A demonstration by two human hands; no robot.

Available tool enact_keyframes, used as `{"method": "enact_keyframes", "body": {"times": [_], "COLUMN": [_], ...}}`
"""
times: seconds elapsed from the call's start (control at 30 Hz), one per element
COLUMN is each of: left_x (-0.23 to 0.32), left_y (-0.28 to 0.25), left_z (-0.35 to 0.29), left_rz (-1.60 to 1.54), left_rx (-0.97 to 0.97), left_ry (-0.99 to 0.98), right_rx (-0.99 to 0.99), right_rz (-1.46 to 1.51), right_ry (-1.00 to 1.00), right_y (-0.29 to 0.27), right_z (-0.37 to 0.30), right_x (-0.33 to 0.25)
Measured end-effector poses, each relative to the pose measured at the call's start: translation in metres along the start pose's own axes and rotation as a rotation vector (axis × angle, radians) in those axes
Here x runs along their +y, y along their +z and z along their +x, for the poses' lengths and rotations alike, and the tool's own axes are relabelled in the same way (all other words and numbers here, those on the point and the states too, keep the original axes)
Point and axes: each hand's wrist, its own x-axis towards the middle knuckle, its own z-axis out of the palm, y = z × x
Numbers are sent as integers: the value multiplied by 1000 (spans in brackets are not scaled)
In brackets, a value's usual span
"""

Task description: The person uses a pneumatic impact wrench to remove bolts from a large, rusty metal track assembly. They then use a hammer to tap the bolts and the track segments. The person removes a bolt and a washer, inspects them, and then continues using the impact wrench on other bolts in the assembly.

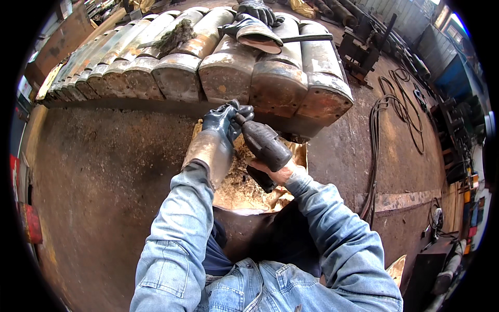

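Note:
My right hand (283, 172), bare, is wrapped round the grip of a dark, grimy impact wrench (266, 146). The tool's narrow nose points up and left toward the metal blocks. My left hand (221, 120) wears a dark coated glove with a worn tan cuff. Its fingers curl closed right at the wrench's nose; what they pinch there is hidden. Just beyond both hands stands a row of heavy, rounded metal blocks (224, 78), scuffed and rusty, with small holes in their end faces. Under the wrench lies crumpled tan paper (234, 193) with dark debris on it.
On top of the blocks lie a spare glove (260, 35), a dark bar (306, 38) and a dark, shaggy clump (176, 37). Coiled hoses (375, 130) trail over the brown floor (104, 192) at right. Machine parts (359, 54) stand beyond the blocks' right end.

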Motion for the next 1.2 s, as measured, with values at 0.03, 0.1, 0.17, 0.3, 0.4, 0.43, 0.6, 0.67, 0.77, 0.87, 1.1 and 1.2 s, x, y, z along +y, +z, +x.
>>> {"method": "enact_keyframes", "body": {"times": [0.03,0.1,0.17,0.3,0.4,0.43,0.6,0.67,0.77,0.87,1.1,1.2], "left_x": [1,0,0,4,-2,4,4,-2,2,0,11,21], "left_y": [6,10,7,9,13,7,20,14,3,1,-10,-38], "left_z": [3,1,1,-3,-17,-8,-13,0,7,12,17,32], "left_rz": [-4,113,44,-59,-14,225,95,104,314,390,-20,932], "left_rx": [61,102,65,-23,-36,8,73,69,91,117,191,249], "left_ry": [11,72,64,-173,15,101,-57,-84,78,141,-134,173], "right_rx": [-6,-15,-20,-10,-25,-43,-33,-28,-45,-52,29,139], "right_rz": [-11,-4,41,167,230,199,168,104,101,146,87,9], "right_ry": [34,60,55,184,323,320,204,164,176,250,195,177], "right_y": [1,-2,-7,-6,-7,-6,-6,-7,-3,-5,-9,5], "right_z": [-1,-2,5,-4,-7,-2,-1,-4,3,4,8,22], "right_x": [0,-1,-9,-7,-10,-18,-14,-11,-19,-19,-22,-19]}}
